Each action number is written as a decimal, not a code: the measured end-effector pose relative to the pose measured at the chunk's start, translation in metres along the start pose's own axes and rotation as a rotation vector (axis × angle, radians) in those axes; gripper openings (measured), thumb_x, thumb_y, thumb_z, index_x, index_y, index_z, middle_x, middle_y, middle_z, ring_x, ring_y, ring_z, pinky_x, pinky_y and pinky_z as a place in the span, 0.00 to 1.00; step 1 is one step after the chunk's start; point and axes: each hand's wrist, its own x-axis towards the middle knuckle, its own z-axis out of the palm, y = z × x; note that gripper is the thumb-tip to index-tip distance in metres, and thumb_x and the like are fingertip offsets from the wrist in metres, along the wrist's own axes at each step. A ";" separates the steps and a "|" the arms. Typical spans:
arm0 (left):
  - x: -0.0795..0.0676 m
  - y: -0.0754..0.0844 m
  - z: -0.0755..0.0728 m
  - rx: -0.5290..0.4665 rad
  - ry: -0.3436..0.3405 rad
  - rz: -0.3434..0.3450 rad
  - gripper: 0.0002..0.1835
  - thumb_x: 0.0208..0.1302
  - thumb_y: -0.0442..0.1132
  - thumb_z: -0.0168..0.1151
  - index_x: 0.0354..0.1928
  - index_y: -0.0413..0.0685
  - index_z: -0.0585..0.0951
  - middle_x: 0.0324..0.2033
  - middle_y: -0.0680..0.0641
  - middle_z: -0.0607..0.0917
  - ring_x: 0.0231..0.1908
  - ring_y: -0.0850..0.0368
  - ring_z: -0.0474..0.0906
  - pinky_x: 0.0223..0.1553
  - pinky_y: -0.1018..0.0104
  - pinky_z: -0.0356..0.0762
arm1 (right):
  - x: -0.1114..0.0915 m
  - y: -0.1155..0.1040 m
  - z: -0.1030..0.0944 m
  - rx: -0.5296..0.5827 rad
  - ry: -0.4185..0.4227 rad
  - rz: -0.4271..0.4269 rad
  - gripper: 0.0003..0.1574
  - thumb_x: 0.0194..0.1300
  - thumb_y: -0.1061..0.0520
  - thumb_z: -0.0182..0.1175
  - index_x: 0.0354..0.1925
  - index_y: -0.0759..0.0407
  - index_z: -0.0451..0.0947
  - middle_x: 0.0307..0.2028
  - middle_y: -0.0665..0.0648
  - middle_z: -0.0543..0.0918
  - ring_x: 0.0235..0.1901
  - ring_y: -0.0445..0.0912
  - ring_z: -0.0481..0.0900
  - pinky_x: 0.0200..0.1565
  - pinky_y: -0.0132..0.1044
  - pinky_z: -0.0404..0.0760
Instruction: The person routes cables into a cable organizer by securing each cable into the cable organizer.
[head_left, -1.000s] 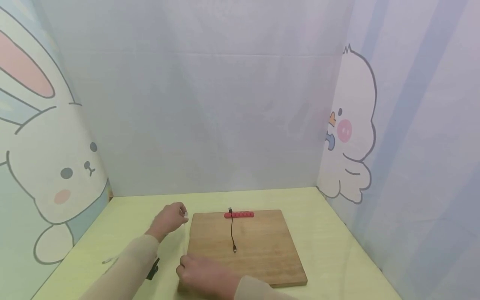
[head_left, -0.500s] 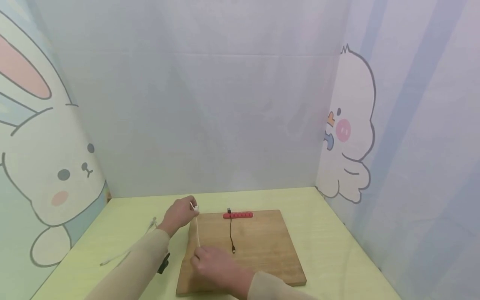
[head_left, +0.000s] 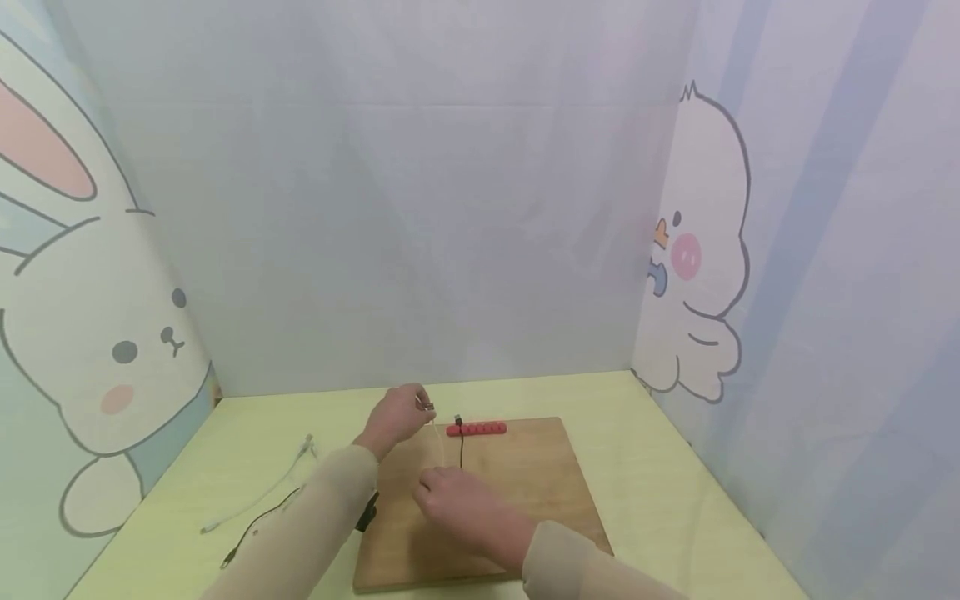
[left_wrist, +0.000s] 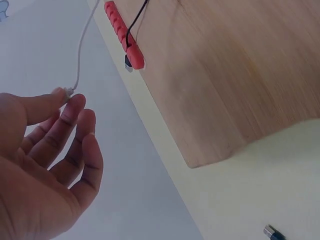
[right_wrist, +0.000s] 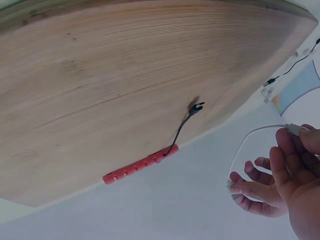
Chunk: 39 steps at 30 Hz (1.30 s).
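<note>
My left hand (head_left: 397,417) pinches one plug of a short white USB cable (left_wrist: 79,56) between thumb and forefinger, its other fingers loosely bent. The other end's plug (right_wrist: 293,129) is in the fingertips of my right hand (head_left: 472,507), nearer to me over the wooden board (head_left: 532,487). Between the two hands the cable bows slightly. Just right of my left hand, a red cable holder (head_left: 487,428) with several slots lies along the board's far edge. A black USB cable (right_wrist: 179,131) sits in its left end slot, its lower part hidden behind my right hand in the head view.
On the yellow table left of the board lie another white cable (head_left: 262,498) and a black cable (head_left: 253,527), partly covered by my left sleeve (head_left: 315,521). Curtains with a rabbit (head_left: 120,367) and a duck (head_left: 697,250) enclose the table.
Both hands have moved right with the white cable, from the board's left edge to near the red holder. The cables on the left of the table have come out from behind the left arm.
</note>
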 end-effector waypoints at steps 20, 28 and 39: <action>0.035 0.021 0.052 0.023 0.129 0.052 0.05 0.62 0.43 0.66 0.32 0.54 0.79 0.28 0.52 0.84 0.22 0.60 0.75 0.21 0.65 0.69 | -0.040 0.027 0.034 0.204 -0.140 0.288 0.11 0.62 0.52 0.66 0.41 0.54 0.80 0.31 0.49 0.76 0.28 0.39 0.72 0.34 0.31 0.77; 0.054 0.013 0.080 0.112 0.135 0.031 0.06 0.61 0.43 0.67 0.29 0.56 0.78 0.24 0.55 0.82 0.21 0.59 0.74 0.21 0.64 0.68 | -0.042 0.030 0.042 0.105 -0.157 0.214 0.10 0.63 0.53 0.66 0.42 0.56 0.81 0.33 0.49 0.79 0.34 0.40 0.76 0.39 0.32 0.79; 0.056 0.014 0.096 0.189 0.130 0.066 0.07 0.61 0.43 0.67 0.28 0.55 0.78 0.24 0.54 0.82 0.22 0.57 0.73 0.25 0.60 0.69 | -0.043 0.028 0.051 0.125 -0.242 0.271 0.11 0.65 0.52 0.63 0.46 0.53 0.80 0.40 0.49 0.83 0.44 0.43 0.81 0.60 0.46 0.74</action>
